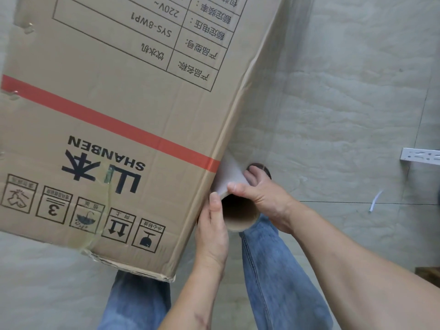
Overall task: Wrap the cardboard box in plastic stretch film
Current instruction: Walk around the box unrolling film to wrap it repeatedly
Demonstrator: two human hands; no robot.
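Head view, looking down: the left hand lies along the near side of the stretch film roll, fingers fairly straight and pressed to it, thumb at the rim of its open cardboard core, while the right hand curls over the far side and grips it, thumb tip at the core's edge. Held between both hands, the roll stands on end just beside the right vertical edge of the cardboard box, and a pale sheet of film runs from it to that corner. The roll looks light and stiff thanks to the core, so gripping at the core's ends should let it turn freely; the film itself seems thin, clingy and likely to bunch or tear if pulled unevenly. The box, tall and printed with handling symbols, stands on the tiled floor in front of the person's jeans; it appears bulky, its lower corner crumpled, so better walked around than lifted.
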